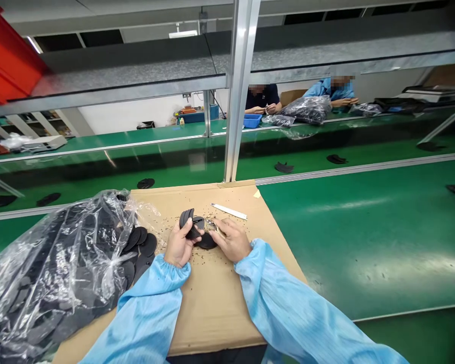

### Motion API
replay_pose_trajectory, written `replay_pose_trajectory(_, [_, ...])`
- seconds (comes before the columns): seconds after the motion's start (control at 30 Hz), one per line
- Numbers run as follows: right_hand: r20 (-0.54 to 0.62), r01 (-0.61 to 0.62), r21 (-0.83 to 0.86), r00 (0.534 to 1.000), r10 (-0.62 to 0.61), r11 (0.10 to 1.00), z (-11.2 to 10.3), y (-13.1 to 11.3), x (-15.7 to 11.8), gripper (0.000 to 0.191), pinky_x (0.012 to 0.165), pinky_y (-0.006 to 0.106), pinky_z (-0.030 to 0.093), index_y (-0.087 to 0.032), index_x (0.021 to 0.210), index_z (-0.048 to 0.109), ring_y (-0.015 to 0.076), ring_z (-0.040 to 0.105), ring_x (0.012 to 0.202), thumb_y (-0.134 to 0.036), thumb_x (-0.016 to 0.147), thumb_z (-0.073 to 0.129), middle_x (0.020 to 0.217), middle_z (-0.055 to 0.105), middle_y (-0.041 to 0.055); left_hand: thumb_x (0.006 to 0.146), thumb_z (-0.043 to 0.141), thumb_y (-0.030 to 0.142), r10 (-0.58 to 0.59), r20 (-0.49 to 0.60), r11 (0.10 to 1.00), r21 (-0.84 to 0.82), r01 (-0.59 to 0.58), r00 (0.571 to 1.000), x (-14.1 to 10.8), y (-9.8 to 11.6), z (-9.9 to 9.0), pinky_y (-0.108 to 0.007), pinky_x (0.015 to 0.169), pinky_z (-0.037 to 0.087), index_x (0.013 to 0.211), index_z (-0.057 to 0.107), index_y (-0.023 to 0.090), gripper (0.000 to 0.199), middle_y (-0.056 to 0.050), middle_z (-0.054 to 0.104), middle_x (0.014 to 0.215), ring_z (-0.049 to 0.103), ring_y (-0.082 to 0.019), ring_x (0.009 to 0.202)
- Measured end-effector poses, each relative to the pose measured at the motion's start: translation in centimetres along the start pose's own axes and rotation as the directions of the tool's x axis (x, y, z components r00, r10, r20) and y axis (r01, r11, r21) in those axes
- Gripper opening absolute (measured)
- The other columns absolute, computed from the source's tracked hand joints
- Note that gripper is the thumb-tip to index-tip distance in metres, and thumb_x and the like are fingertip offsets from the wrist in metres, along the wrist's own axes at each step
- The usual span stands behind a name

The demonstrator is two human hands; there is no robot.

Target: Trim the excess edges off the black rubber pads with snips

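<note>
My left hand [180, 243] is closed around a few thin black discs [187, 217], fanned and tilted up on edge. Close beside them, my right hand [232, 239] grips a small metal hand tool [211, 223], its tip toward the discs; most of it is hidden in the fingers, so its exact kind is unclear. Beneath both hands a flat black disc [207, 241] lies on the brown cardboard [216, 303]. Small dark crumbs are scattered around. Beyond my right hand rests a slim white strip [229, 211], perhaps a tool handle.
At left a large clear plastic bag [72, 263] spills black discs [147, 245] onto the cardboard. A metal post [239, 91] rises behind the work spot. Black pieces lie on the green conveyor belt [197, 169] beyond. Two people sit across it, near a blue bin [252, 121].
</note>
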State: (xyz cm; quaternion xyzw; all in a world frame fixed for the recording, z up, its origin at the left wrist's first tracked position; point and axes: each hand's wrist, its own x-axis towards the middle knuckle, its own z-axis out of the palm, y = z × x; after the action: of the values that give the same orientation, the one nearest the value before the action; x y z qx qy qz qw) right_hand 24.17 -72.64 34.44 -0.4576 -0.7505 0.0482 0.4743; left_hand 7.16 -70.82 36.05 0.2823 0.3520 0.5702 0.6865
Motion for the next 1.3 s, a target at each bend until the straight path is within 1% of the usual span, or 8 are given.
replay_pose_trajectory(0.1, [-0.009,-0.206,0.224,0.977,0.214,0.953,0.2,0.0,0.2,0.031,0.081,0.034,0.052,-0.019,0.112,0.066,0.0194,0.061,0.084,-0.037,0.087,0.061,0.091,0.065,0.0063,0.066,0.082,0.037,0.027,0.047,0.997,0.075,-0.031,0.999,-0.3,-0.2,0.1,-0.021,0.051,0.051,0.096,0.051,0.017,0.047,0.002,0.062,0.072,0.067,-0.014,0.064])
replay_pose_trajectory(0.2, [0.094,-0.373,0.485,0.921,0.377,0.791,0.1,-0.3,0.6,0.039,0.067,0.030,0.050,-0.017,0.106,0.064,0.0151,0.056,0.068,-0.045,0.079,0.068,0.078,0.060,0.0015,0.067,0.081,0.038,0.004,0.143,0.991,0.135,-0.023,0.990,-0.6,-0.2,0.4,-0.017,0.043,0.042,0.096,0.049,0.017,0.048,0.003,0.060,0.070,0.063,-0.012,0.058])
replay_pose_trajectory(0.3, [0.223,-0.444,0.622,0.890,0.397,0.645,0.1,-0.8,0.7,0.045,0.063,0.027,0.047,-0.016,0.101,0.061,0.0120,0.051,0.063,-0.049,0.072,0.074,0.074,0.056,-0.0011,0.066,0.082,0.038,-0.040,0.190,0.990,0.141,0.014,0.981,-0.7,-0.2,0.5,-0.015,0.039,0.035,0.095,0.048,0.017,0.049,0.004,0.058,0.067,0.057,-0.008,0.052])
replay_pose_trajectory(0.37, [0.270,-0.458,0.642,0.886,0.377,0.615,0.0,-1.2,0.7,0.046,0.066,0.027,0.047,-0.016,0.097,0.061,0.0121,0.052,0.066,-0.050,0.070,0.075,0.076,0.056,-0.0007,0.066,0.082,0.038,-0.069,0.208,0.991,0.126,0.043,0.976,-0.7,-0.2,0.4,-0.013,0.039,0.032,0.095,0.048,0.017,0.049,0.005,0.056,0.064,0.052,-0.006,0.049])
replay_pose_trajectory(0.53, [0.217,-0.328,0.560,0.944,0.247,0.761,0.0,-1.7,0.5,0.039,0.070,0.027,0.046,-0.017,0.091,0.063,0.0150,0.054,0.074,-0.050,0.075,0.073,0.080,0.057,0.0013,0.072,0.078,0.037,-0.142,0.274,0.990,0.059,0.130,0.951,-0.5,-0.2,-0.2,-0.014,0.038,0.031,0.103,0.053,0.016,0.045,0.001,0.060,0.075,0.044,-0.002,0.043])
replay_pose_trajectory(0.8, [0.099,-0.072,0.403,0.994,0.035,0.912,-0.1,-2.1,0.3,0.029,0.077,0.031,0.047,-0.017,0.098,0.066,0.0182,0.057,0.082,-0.041,0.083,0.069,0.088,0.062,0.0057,0.072,0.076,0.016,-0.060,0.148,0.989,-0.121,0.079,0.987,0.4,-0.4,-0.6,-0.024,0.066,0.055,0.096,0.054,0.017,0.033,-0.003,0.066,0.089,0.066,-0.014,0.078])
replay_pose_trajectory(1.03, [-0.030,-0.115,0.218,0.992,0.125,0.969,-0.3,-1.0,0.4,0.025,0.079,0.033,0.050,-0.018,0.106,0.065,0.0203,0.060,0.086,-0.034,0.086,0.064,0.094,0.063,0.0074,0.078,0.067,0.010,-0.085,-0.016,0.981,-0.175,0.081,0.996,0.7,0.6,-0.6,-0.018,0.047,0.046,0.096,0.054,0.017,0.024,-0.002,0.065,0.076,0.061,-0.011,0.056])
replay_pose_trajectory(1.3, [0.173,0.021,-0.050,0.985,-0.012,0.999,0.0,-0.1,-0.1,0.028,0.085,0.038,0.051,-0.017,0.113,0.061,0.0236,0.059,0.093,-0.035,0.091,0.058,0.099,0.061,0.0106,0.077,0.070,0.017,-0.164,0.091,0.964,-0.197,0.180,0.982,0.8,0.6,-1.0,-0.018,0.049,0.038,0.091,0.058,0.015,0.019,-0.004,0.061,0.076,0.051,-0.008,0.056])
